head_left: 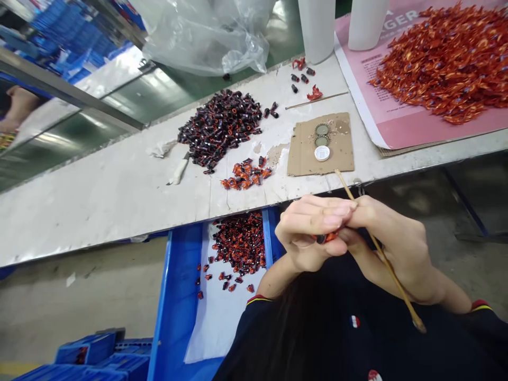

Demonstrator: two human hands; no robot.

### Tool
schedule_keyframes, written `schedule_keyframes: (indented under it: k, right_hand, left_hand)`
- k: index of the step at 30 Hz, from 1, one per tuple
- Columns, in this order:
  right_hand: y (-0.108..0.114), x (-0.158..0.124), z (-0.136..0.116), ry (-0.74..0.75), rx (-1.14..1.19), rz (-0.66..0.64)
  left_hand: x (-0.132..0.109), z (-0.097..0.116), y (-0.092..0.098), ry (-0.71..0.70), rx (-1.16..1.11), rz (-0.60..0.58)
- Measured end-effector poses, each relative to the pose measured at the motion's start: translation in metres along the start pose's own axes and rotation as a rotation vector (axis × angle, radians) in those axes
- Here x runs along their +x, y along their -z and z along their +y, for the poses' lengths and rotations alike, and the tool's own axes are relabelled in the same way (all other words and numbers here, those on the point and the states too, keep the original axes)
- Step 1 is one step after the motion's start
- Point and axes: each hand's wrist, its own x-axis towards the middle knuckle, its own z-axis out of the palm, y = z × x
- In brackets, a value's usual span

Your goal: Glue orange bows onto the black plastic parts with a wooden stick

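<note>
My left hand is closed around a small black and orange-red plastic part, mostly covered by the fingers. A thin wooden stick runs through my right hand, one end towards the bench and the other hanging past the wrist. The fingertips of both hands meet at the small part. Just beyond them on the bench lies a cardboard piece with two small round caps and a white lid on it. Nearby is a small cluster of orange and black parts.
On the bench sit a heap of black parts, a knife and another stick. Orange pieces cover a pink sheet beside white bottles. A blue drawer-like bin holds finished-looking parts.
</note>
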Motion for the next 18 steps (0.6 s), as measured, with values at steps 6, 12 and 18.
schedule_keyframes:
  k: [6, 12, 18]
  right_hand:
    - [0.004, -0.007, -0.004, 0.007, -0.153, 0.013]
    - [-0.003, 0.000, 0.008, 0.053, -0.252, 0.036]
    - [-0.012, 0.015, 0.042, 0.000, -0.210, -0.052]
  left_hand:
    - [0.006, 0.017, -0.012, -0.232, -0.076, 0.142]
    - [0.014, 0.012, -0.010, -0.160, -0.274, 0.201]
    - [0.028, 0.000, 0.010, -0.106, -0.138, 0.253]
